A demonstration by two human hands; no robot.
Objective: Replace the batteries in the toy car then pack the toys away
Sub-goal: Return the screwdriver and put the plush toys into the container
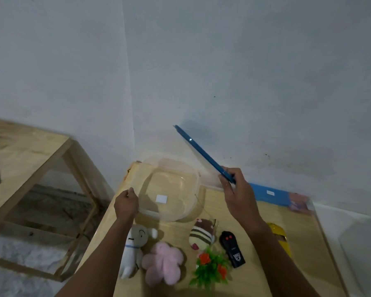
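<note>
The right hand (234, 185) pinches one corner of the blue lid (201, 153) between thumb and fingers and holds it tilted up on edge, raised beyond and left of the hand, so the mouth of the clear plastic container (169, 189) stands open for packing. The left hand (126, 203) rests its curled fingers on the container's near-left rim, most likely to keep the light tub from sliding on the wooden table (255, 221) while the lid is lifted clear; whether it truly grips the rim or only touches it is hard to tell at this angle. The toys wait in a row nearer the person than both hands: a white plush (135, 247), a pink plush (163, 262), a striped plush (201, 234), a plastic plant (210, 269) and a black remote (232, 249). The yellow toy car (280, 234) lies just right of the right forearm, partly hidden by it.
</note>
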